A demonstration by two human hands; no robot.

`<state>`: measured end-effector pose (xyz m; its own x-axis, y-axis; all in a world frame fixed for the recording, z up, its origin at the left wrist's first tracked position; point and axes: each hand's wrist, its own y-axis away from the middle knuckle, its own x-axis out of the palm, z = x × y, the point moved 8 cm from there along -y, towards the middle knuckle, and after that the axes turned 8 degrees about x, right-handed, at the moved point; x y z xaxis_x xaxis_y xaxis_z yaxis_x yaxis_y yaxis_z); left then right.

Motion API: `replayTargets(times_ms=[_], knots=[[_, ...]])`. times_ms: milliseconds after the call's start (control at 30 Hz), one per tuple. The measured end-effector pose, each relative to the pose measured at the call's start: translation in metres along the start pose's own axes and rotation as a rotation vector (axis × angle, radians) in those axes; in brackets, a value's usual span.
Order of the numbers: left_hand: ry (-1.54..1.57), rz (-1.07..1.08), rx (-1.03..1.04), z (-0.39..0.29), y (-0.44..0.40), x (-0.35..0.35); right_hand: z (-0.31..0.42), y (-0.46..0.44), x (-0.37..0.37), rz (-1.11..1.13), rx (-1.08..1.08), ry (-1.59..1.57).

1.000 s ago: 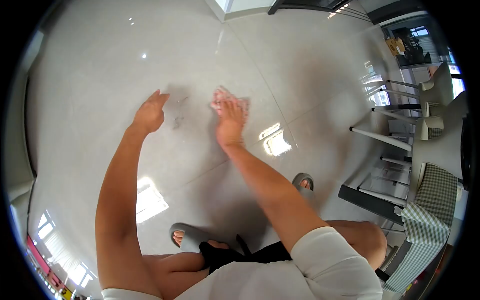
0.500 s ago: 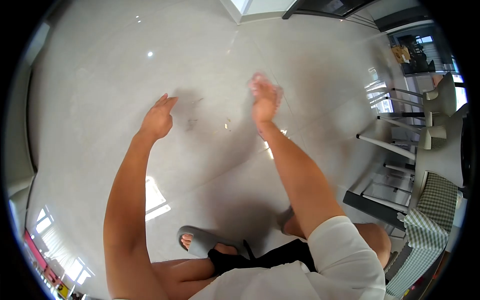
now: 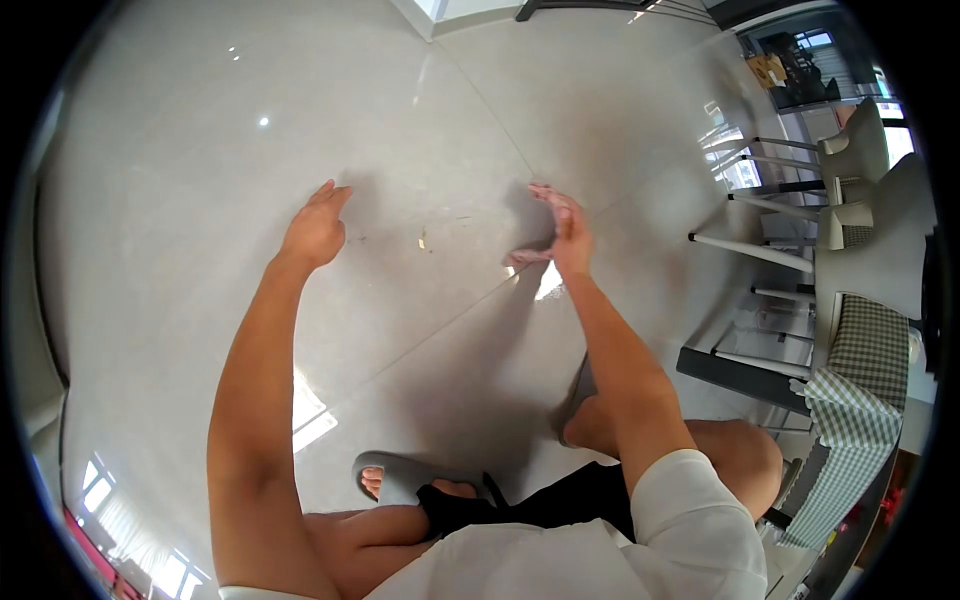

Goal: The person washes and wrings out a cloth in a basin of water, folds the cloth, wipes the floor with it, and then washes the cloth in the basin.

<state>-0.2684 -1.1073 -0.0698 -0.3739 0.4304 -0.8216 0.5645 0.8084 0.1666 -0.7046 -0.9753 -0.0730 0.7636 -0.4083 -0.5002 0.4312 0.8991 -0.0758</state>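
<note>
My left hand (image 3: 316, 228) is held over the shiny grey tiled floor (image 3: 400, 130), fingers stretched out, holding nothing. My right hand (image 3: 568, 232) is open too, its fingers extended and the thumb spread well away from them, palm facing left. On the tiles between the two hands lie small bits of debris (image 3: 422, 240), yellowish and dark, too small to name. Neither hand touches them. Whether either hand touches the floor I cannot tell.
Grey slippers (image 3: 405, 478) are on my feet below. To the right stand chairs with pale legs (image 3: 760, 252) beside a bench with a green checked cloth (image 3: 855, 405). A white wall corner (image 3: 430, 25) is at the top, and a pale piece of furniture (image 3: 40, 330) lines the left edge.
My right hand has moved right and slightly down, and its thumb now shows apart from the fingers. The left hand keeps nearly the same place in view. The camera view has shifted slightly.
</note>
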Motion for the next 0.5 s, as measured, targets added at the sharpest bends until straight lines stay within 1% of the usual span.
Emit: replayTargets(times_ms=[33,100,133,200,233,267,300,367,400,467,500], knots=[[0.018,0.017,-0.035,-0.005,0.000,0.001,-0.012,0.001,-0.010,-0.001,0.003,0.003],[0.016,0.031,-0.020,-0.016,-0.001,0.000,-0.045,0.008,-0.027,-0.156,0.206,0.362],[0.011,0.037,-0.008,-0.018,-0.002,0.000,-0.048,0.014,-0.009,-0.203,0.010,0.393],[-0.002,0.040,-0.020,-0.015,-0.003,0.005,0.032,0.033,0.040,-0.172,-0.295,0.501],[-0.013,0.043,-0.027,-0.014,-0.003,0.008,0.038,0.035,0.069,-0.078,-0.207,0.255],[-0.017,0.053,-0.033,-0.012,-0.003,0.014,0.046,0.041,0.099,0.046,-0.312,0.298],[-0.021,0.062,-0.011,-0.010,-0.005,0.019,0.056,0.051,0.122,0.043,-0.372,0.382],[-0.040,0.063,-0.003,-0.009,-0.005,0.009,0.052,0.056,0.140,0.071,-0.168,0.198],[-0.030,0.052,-0.013,-0.009,-0.005,0.006,0.055,0.060,0.142,0.076,-0.169,0.186],[-0.019,0.032,-0.039,-0.006,-0.003,-0.006,0.040,0.059,0.126,-0.092,0.074,0.178],[-0.023,0.035,-0.070,-0.001,-0.001,-0.011,0.042,0.061,0.133,-0.074,0.072,0.175]])
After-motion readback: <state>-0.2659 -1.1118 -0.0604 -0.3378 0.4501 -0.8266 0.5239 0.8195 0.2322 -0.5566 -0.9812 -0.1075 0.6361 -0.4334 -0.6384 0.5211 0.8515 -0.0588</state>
